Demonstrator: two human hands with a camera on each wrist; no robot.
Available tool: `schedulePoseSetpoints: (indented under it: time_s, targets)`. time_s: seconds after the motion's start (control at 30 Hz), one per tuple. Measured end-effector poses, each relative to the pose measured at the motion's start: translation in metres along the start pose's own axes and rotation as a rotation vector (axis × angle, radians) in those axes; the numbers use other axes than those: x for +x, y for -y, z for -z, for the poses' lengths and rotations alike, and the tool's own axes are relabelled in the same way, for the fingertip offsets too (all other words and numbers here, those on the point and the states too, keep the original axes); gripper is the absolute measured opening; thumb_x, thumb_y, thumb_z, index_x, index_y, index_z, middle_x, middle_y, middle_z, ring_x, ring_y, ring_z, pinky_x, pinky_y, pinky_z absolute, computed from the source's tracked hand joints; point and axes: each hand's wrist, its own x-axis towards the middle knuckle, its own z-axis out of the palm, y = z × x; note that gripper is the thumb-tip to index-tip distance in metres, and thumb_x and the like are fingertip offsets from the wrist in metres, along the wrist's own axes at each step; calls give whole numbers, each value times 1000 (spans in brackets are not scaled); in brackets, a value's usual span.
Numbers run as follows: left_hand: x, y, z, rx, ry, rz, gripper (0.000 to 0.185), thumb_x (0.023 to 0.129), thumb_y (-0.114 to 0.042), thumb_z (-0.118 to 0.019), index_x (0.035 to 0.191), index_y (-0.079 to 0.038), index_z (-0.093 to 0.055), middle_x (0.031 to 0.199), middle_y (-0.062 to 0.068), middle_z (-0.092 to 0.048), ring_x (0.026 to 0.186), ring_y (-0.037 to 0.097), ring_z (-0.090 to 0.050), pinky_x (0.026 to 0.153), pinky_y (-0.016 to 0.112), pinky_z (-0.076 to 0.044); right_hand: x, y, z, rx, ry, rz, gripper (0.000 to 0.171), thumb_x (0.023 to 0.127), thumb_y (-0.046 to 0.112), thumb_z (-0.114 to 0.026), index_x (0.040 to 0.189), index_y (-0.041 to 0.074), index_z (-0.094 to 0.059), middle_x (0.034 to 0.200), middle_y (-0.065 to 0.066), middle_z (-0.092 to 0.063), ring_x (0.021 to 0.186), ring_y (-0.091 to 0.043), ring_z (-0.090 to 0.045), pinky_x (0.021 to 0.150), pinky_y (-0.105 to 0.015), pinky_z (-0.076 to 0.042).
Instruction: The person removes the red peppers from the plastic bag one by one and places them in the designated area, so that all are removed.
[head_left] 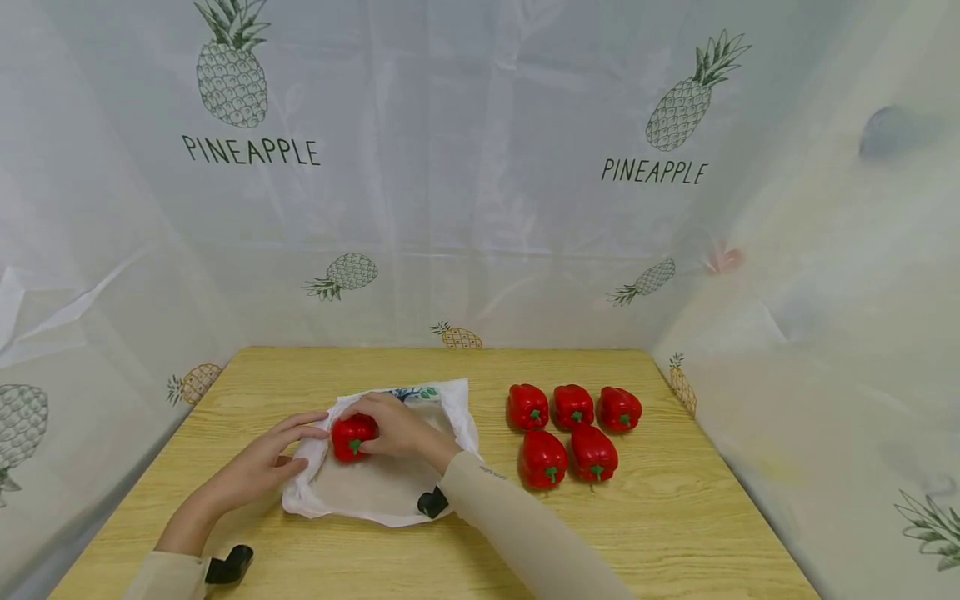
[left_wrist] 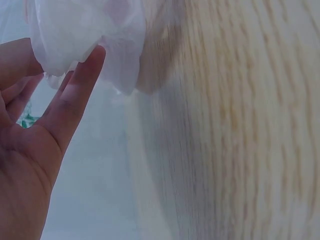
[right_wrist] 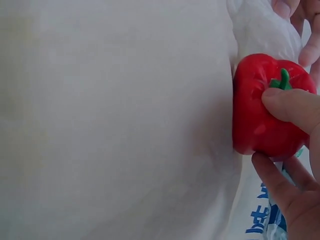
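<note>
In the head view a white plastic bag (head_left: pixel 367 492) with blue and green print lies open on the wooden table, its rim standing up. My right hand (head_left: pixel 393 425) reaches into the bag and holds a red bell pepper (head_left: pixel 348 437) with a green stem, near the bag's left side. The right wrist view shows the thumb on top of the pepper (right_wrist: pixel 260 120) beside the stem, fingers at its side. My left hand (head_left: pixel 258 462) holds the bag's left edge; the left wrist view has the thin plastic (left_wrist: pixel 90 35) between thumb and fingers.
Several more red bell peppers (head_left: pixel 543 458) lie in two rows on the table (head_left: pixel 660 508), right of the bag. Behind the table and along both sides hang pale curtains (head_left: pixel 465 167) printed with pineapples. A black wrist-worn device (head_left: pixel 231 565) sits by the left sleeve.
</note>
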Motion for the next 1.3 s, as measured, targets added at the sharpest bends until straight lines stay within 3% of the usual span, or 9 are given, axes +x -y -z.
schedulePoseSetpoints:
  time_s: [0.13,0.47,0.73,0.9,1.2,1.3]
  targets:
    - [0,1,-1,4,-9,-7,46,97,5,-72,139,-11,-65,160,21,-45,140,-12,-36,83,23,-57,-4,2,5,-3,13,14,49,93,17,-85,138,28,-67,139,11,-64,131,-9,-52,107,-20,-45]
    - [-1,2,-2,16,-16,-29,45,96,9,-71,138,-5,-65,159,25,-45,141,-13,-34,80,25,-57,-22,2,21,-25,16,61,48,92,17,-84,137,26,-69,138,11,-67,125,-7,-55,106,-21,-44]
    - [-2,2,-4,30,-27,-40,52,95,9,-72,138,-18,-65,158,23,-46,142,-13,-34,85,22,-56,-44,2,42,45,-3,103,48,90,13,-85,135,21,-69,133,6,-69,118,-5,-58,95,-14,-49]
    - [-2,2,-3,36,-28,-35,51,96,7,-72,139,-19,-64,158,22,-46,142,-13,-33,88,21,-55,-61,4,61,68,-22,122,48,90,10,-85,135,17,-69,133,4,-69,117,-7,-60,90,-13,-52]
    - [-1,2,-5,10,-21,-35,46,97,6,-71,137,-17,-66,160,23,-44,142,-13,-34,86,23,-57,-101,-14,97,102,-64,45,53,89,9,-87,137,19,-67,136,4,-67,119,-12,-59,88,-18,-56]
    - [0,3,-4,-17,-6,-19,43,99,4,-71,138,-14,-65,162,22,-41,142,-15,-32,88,33,-61,-118,-23,110,120,-87,14,52,90,8,-85,137,19,-66,137,5,-66,120,-13,-60,90,-23,-58]
